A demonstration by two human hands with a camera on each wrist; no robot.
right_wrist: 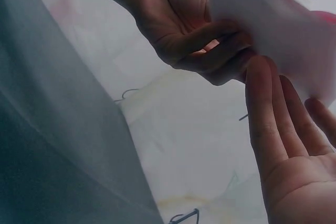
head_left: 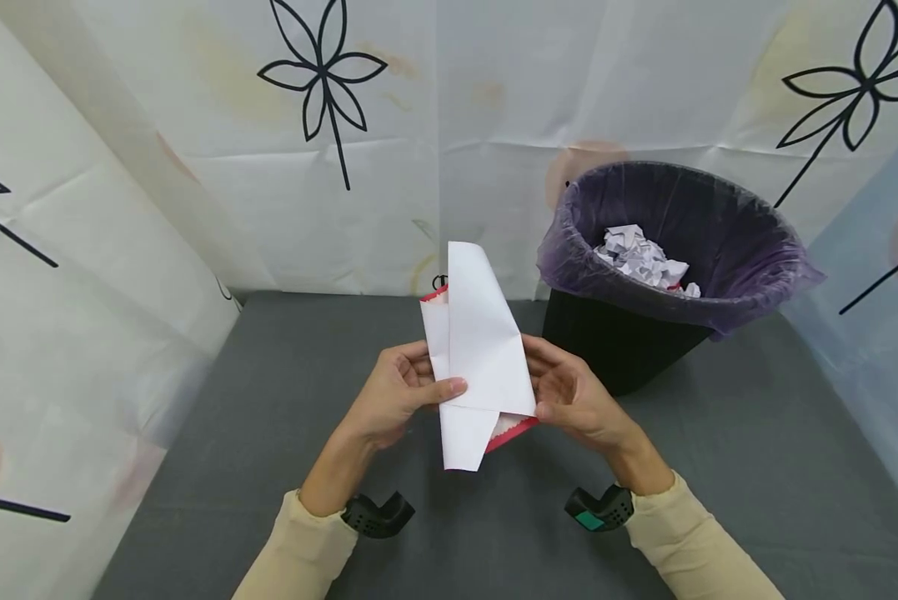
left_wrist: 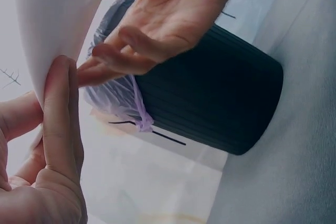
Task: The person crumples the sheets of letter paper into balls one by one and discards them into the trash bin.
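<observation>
A folded sheet of white paper (head_left: pixel 482 342) with red, zigzag-edged parts showing at its upper left and lower right is held up over the grey table. My left hand (head_left: pixel 398 392) pinches its left side, thumb on the front face and the other fingers behind. At the right edge, my right hand (head_left: pixel 579 396) holds the sheet between thumb and fingers. The left wrist view shows the paper (left_wrist: pixel 52 19) rising from the left hand's fingers. From the right wrist, the paper's (right_wrist: pixel 278 35) underside is seen, with fingers of both hands beneath it.
A black bin (head_left: pixel 614 342) with a purple liner (head_left: pixel 749 242) stands at the back right of the grey table (head_left: pixel 283 400). Crumpled white paper (head_left: pixel 639 254) lies inside it, with a bit of red. Patterned white curtains (head_left: pixel 193 100) hang behind and at the sides.
</observation>
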